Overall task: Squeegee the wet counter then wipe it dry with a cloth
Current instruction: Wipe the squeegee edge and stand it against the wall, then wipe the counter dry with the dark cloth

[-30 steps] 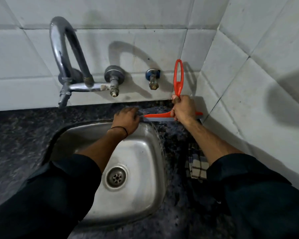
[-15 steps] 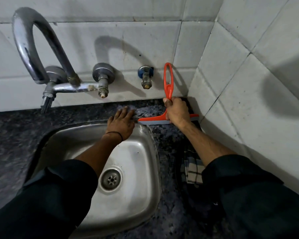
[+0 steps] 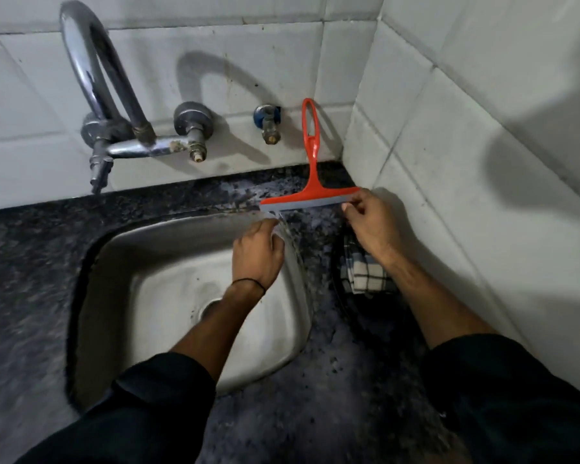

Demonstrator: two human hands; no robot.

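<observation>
— Tap on the left wall, steel sink under it, set into the dark speckled worktop. And the hands?

— Left hand is curled loosely at the sink's back right rim, holding nothing I can see. Right hand pinches the right end of the blade on the orange squeegee, which stands in the corner, handle up against the tiles.

— Cloth?

— Checked cloth lies on the worktop under the right wrist.

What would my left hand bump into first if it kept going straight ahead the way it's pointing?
Probably the squeegee: your left hand points up and slightly right from the sink, and the blade's left end lies just beyond the knuckles. Depth is unclear, so it could pass just beside it.
</observation>
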